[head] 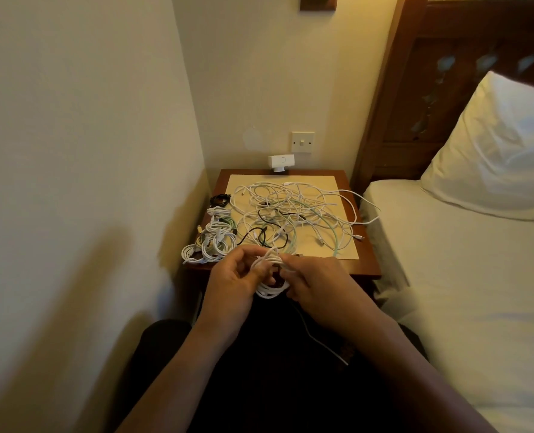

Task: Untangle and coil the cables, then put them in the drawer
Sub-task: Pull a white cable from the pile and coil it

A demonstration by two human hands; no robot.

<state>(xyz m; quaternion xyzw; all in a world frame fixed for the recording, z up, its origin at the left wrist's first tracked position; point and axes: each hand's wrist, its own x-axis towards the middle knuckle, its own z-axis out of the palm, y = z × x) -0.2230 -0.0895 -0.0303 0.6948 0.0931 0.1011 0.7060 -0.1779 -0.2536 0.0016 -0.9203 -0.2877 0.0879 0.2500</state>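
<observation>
My left hand (pixel 235 278) and right hand (pixel 314 284) both pinch a white cable coil (pixel 270 278) just before the nightstand (pixel 365 260). On it lie tangled cables (pixel 293 214) and finished coils (pixel 211 242).

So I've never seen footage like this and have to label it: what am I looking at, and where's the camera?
There is no machine here. A person wears one wide-angle camera on the head, and it looks down at their own two bare hands. The left hand and right hand both hold a white coil just in front of a bedside table. Its loose end trails down over the lap. On the table's mat lies a tangle of white, green and black cables. Along the table's left edge sit finished coils. A bed stands to the right.
</observation>
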